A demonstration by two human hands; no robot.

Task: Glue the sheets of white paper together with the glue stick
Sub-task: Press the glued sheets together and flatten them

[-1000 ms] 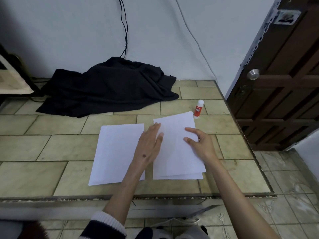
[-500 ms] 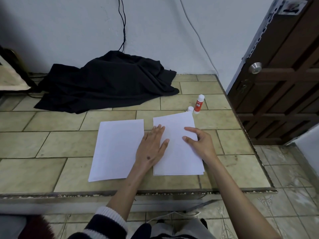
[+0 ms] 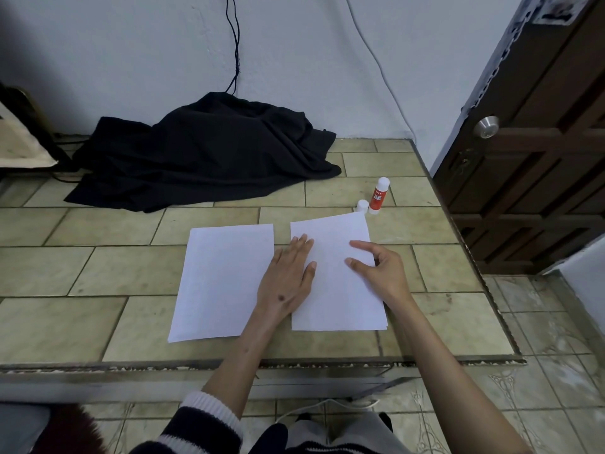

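Note:
Two lots of white paper lie on the tiled counter (image 3: 98,276). The left sheet (image 3: 219,280) lies alone. On the right is a stack of sheets (image 3: 334,290), its edges nearly lined up. My left hand (image 3: 288,280) lies flat with straight fingers on the stack's left edge. My right hand (image 3: 379,270) rests on the stack's right side, index finger and thumb stretched onto the paper, the other fingers curled. A red and white glue stick (image 3: 378,196) stands upright behind the stack, with its white cap (image 3: 362,205) next to it.
A heap of black cloth (image 3: 203,152) lies at the back of the counter under hanging cables (image 3: 234,44). A brown wooden door (image 3: 537,126) with a metal knob stands to the right. The counter's front edge runs just below the papers.
The top sheet of the right stack has been squared over the sheet below. My left hand slid slightly down and left along the stack. The camera view shifted.

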